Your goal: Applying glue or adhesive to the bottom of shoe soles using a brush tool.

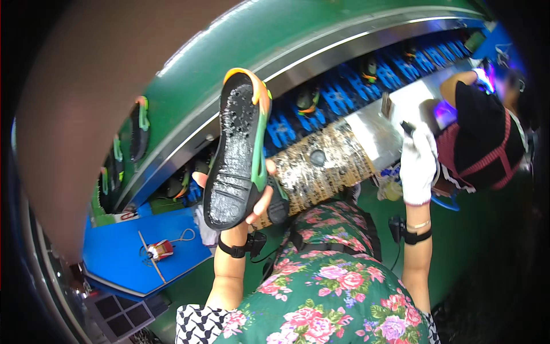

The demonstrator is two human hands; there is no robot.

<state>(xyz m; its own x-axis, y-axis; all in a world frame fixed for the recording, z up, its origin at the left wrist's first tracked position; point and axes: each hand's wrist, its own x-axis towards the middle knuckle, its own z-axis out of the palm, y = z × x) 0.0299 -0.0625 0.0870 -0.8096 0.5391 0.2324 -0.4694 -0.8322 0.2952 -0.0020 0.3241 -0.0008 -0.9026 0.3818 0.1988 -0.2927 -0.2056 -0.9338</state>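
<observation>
Raised in front of me is a shoe sole [235,155], its black inner face towards me and a wet-looking shine over it. Its side wall is green and turns orange at the far end. My left hand [262,205] grips the near half from behind; fingers wrap the edge and the palm is hidden. On my right hand [418,163] is a white glove, closed on a small dark object [407,127] whose kind I cannot make out. Beneath the raised sole, a second sole [278,206] lies partly hidden on the brown, glue-streaked work surface [338,155].
A green conveyor [195,69] curves along the far side, carrying several soles [139,129] at left. Below it runs a row of blue racks [338,98]. A co-worker [487,126] is close on the right. A blue table [114,246] stands at lower left.
</observation>
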